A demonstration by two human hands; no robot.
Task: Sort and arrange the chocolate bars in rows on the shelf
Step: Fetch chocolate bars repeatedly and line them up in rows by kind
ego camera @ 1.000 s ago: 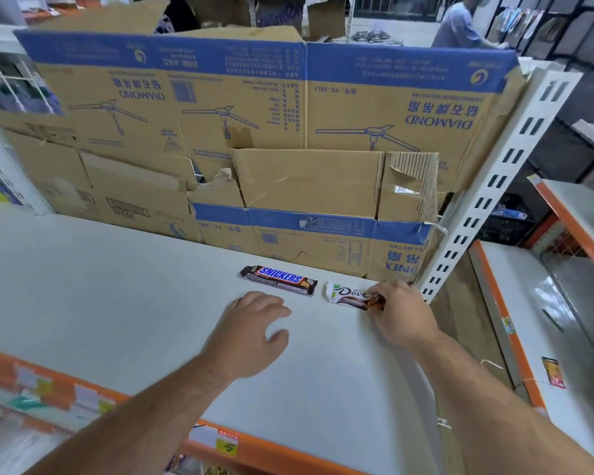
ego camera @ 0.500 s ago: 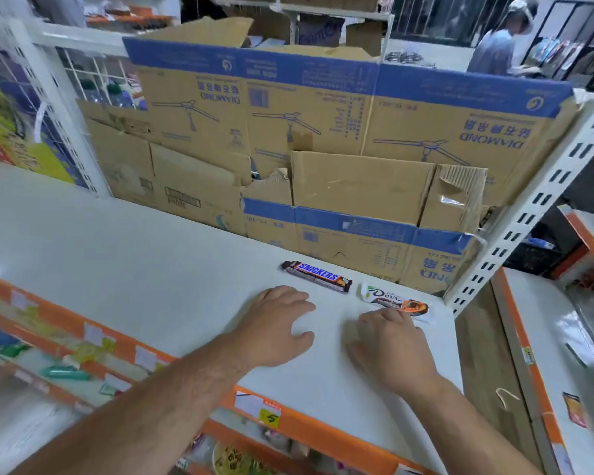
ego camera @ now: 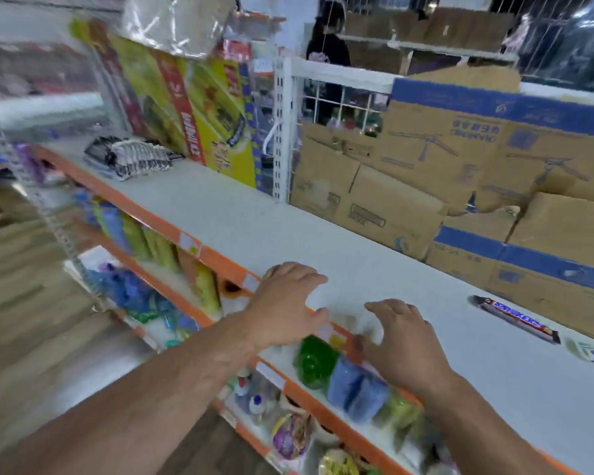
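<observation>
Curling loosely and spread apart, the fingers (ego camera: 311, 273) of the left hand (ego camera: 285, 305) sit over the front part of the white shelf (ego camera: 254, 221), tips on or just above its surface, and they hold nothing. Just beside it, the right hand (ego camera: 403, 347) has its fingers (ego camera: 384, 306) bent in the same relaxed way and likewise empty, its palm over the shelf's orange front lip (ego camera: 151, 220); motion blur hides whether it touches. To the right of both hands and well apart from them, the Snickers bar (ego camera: 516, 318) lies flat on the shelf, label up. Its long axis runs along the shelf's length, roughly parallel to the cardboard boxes (ego camera: 408, 159) standing behind it, with one end toward the hands and the other toward the right edge of the view. Past that far end, near but not touching it, the white Dove bar (ego camera: 592, 354) lies flat, cut off by the edge of the view, so its direction cannot be told. On the shelf below the hands are a green bag (ego camera: 314, 361) and a blue pack (ego camera: 354, 389). Farther left on the upper shelf a bundle of black-and-white sachets (ego camera: 127, 157) rests before tall yellow and green cartons (ego camera: 199, 108). A person (ego camera: 328, 46) stands beyond the shelving.
</observation>
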